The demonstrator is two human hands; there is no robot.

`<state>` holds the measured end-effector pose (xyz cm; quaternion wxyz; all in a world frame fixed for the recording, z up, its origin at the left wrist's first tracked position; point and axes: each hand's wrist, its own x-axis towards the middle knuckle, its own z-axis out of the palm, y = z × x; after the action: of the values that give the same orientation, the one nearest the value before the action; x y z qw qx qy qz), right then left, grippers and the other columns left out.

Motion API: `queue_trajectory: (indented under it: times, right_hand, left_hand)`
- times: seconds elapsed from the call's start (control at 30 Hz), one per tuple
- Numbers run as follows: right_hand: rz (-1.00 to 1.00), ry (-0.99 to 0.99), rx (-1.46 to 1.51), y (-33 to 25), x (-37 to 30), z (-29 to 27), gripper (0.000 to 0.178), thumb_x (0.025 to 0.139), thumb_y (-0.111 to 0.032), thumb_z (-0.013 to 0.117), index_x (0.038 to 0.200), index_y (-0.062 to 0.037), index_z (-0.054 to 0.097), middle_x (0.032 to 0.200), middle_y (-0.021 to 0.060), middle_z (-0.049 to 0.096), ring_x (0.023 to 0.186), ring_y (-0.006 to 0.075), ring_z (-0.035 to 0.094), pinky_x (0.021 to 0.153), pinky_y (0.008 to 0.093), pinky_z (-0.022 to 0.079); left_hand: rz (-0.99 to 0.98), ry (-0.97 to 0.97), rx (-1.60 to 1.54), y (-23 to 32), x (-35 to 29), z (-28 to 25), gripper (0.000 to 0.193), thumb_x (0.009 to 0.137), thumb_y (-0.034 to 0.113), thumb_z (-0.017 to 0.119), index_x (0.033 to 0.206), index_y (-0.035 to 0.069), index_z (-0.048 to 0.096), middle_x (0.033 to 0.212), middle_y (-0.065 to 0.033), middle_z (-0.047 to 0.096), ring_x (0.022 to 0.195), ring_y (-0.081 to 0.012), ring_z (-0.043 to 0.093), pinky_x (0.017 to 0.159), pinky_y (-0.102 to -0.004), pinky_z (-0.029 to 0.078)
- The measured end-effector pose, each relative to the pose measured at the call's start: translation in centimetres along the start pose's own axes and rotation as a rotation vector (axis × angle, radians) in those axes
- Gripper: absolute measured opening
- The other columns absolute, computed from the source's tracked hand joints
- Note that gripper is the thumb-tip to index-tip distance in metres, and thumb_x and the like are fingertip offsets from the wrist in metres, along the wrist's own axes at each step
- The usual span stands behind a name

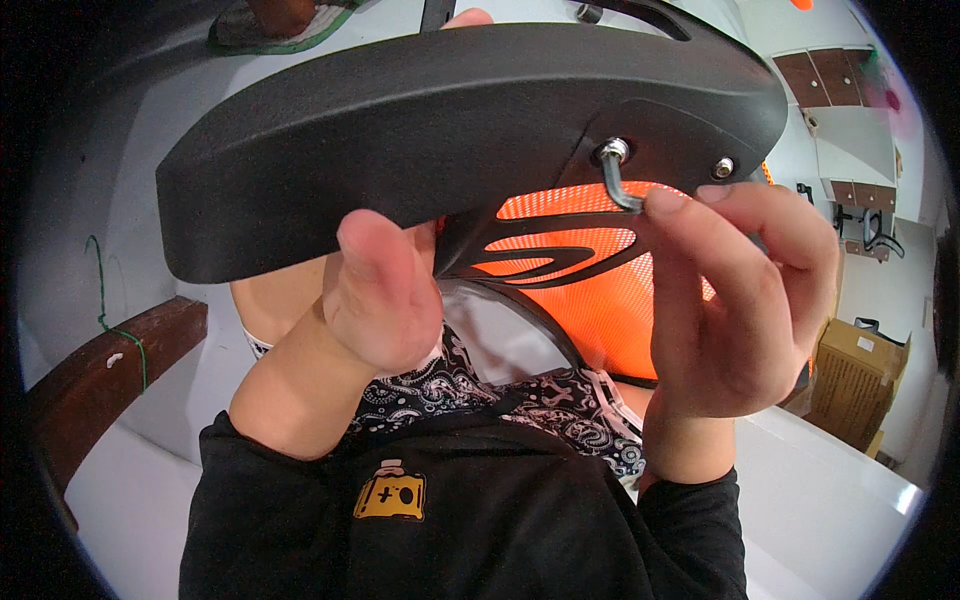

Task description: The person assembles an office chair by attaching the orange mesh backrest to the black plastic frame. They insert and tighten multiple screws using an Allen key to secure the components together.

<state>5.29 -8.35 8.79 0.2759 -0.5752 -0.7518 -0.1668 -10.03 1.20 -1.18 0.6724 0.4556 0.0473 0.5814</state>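
Note:
Across the upper middle spans a curved black plastic chair part (380,140), probably an armrest. An L-shaped hex key (622,190) sits in a bolt (614,150) in its right portion. A second bolt (722,167) lies to the right of it. My right hand (745,300) is closed on the free end of the hex key at the fingertips. My left hand (385,290) grips the chair part at its lower edge, thumb in front and the other fingers mostly hidden behind it. Below the chair part shows orange mesh (590,310) in a black frame.
At left is a brown wooden arm (120,350) with a green string (103,300) on it. A cardboard box (855,385) stands at the right, with brown-fronted cabinets (825,78) above. A white surface (820,500) extends at lower right.

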Motion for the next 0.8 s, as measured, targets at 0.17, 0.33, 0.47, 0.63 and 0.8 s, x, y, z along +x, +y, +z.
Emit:
queue_trajectory:
  times: [0.17, 0.33, 0.47, 0.63, 0.8]
  right_hand:
    - [-0.004, -0.029, -0.041, 0.0, 0.7, -0.2, 0.030, 0.061, 0.005, 0.077, 0.089, -0.0058, 0.072, 0.091, 0.0069, 0.060, 0.081, 0.0178, 0.058, 0.068, 0.0265, 0.046]
    - [-0.034, 0.025, -0.037, 0.4, 0.6, -0.1, 0.028, 0.061, 0.003, 0.076, 0.087, -0.0056, 0.073, 0.091, 0.0073, 0.060, 0.080, 0.0177, 0.058, 0.067, 0.0258, 0.047]
    - [-0.068, 0.035, -0.032, 0.6, 1.0, 0.1, 0.026, 0.062, 0.002, 0.076, 0.087, -0.0056, 0.074, 0.091, 0.0074, 0.059, 0.079, 0.0172, 0.058, 0.065, 0.0248, 0.047]
    - [0.003, -0.097, -0.244, -1.6, 2.2, -0.5, 0.026, 0.063, 0.000, 0.074, 0.087, -0.0057, 0.074, 0.091, 0.0070, 0.057, 0.078, 0.0163, 0.056, 0.065, 0.0241, 0.047]
    - [-0.028, -0.110, -0.251, -1.3, 2.3, -0.6, 0.027, 0.060, -0.003, 0.072, 0.087, -0.0061, 0.075, 0.091, 0.0062, 0.055, 0.078, 0.0158, 0.055, 0.063, 0.0238, 0.046]
  left_hand:
    - [-0.093, 0.120, 0.031, 0.6, -0.6, 1.0, 0.099, 0.079, 0.079, 0.041, 0.146, 0.007, 0.028, 0.152, -0.0163, 0.026, 0.137, -0.0302, 0.032, 0.113, -0.0452, 0.028]
    - [-0.113, 0.109, -0.102, 0.7, -0.5, 0.7, 0.101, 0.078, 0.080, 0.042, 0.146, 0.007, 0.027, 0.152, -0.0155, 0.025, 0.138, -0.0291, 0.031, 0.114, -0.0447, 0.027]
    - [-0.106, 0.105, -0.073, 0.8, -0.1, 0.9, 0.100, 0.078, 0.079, 0.044, 0.146, 0.007, 0.027, 0.153, -0.0150, 0.025, 0.139, -0.0292, 0.030, 0.114, -0.0449, 0.025]
    - [-0.262, 0.478, -0.172, 2.1, 0.3, 2.9, 0.100, 0.078, 0.078, 0.045, 0.146, 0.007, 0.028, 0.153, -0.0152, 0.025, 0.139, -0.0294, 0.029, 0.115, -0.0451, 0.024]
    - [-0.219, 0.464, -0.298, 2.2, 0.4, 2.8, 0.100, 0.077, 0.078, 0.047, 0.146, 0.008, 0.030, 0.152, -0.0151, 0.027, 0.138, -0.0295, 0.031, 0.114, -0.0451, 0.025]
